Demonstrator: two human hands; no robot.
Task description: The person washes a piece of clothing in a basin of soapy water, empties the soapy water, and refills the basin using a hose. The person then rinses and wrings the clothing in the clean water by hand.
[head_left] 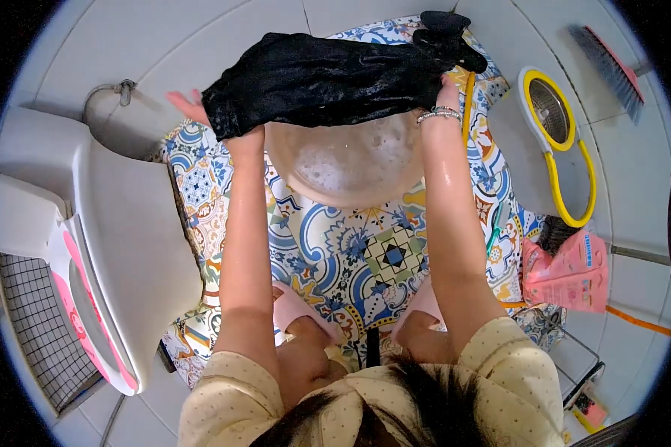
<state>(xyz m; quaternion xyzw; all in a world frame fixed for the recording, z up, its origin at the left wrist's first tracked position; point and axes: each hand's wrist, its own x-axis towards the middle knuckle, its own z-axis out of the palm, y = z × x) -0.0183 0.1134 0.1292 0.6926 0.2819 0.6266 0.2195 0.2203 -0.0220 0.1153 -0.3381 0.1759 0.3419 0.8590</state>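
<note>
A wet black garment (320,82) is stretched sideways between my two hands, above a round basin (298,186) of sudsy water on the patterned floor. My left hand (194,110) is at the garment's left end, partly inside or behind the cloth; some fingers stick out past its edge, apart from each other. At the right end my right hand (447,93), with a beaded bracelet on the wrist, grips the cloth, and the fabric covers most of its fingers. Part of the garment hangs bunched beyond that hand at the upper right.
On the left stands a white toilet (134,223) with a pink-trimmed seat (89,320). A mop bucket (525,141) with yellow rims, a pink pouch (570,272) and a wall-hung brush (611,67) are on the right. Pink slippers (302,309) are below.
</note>
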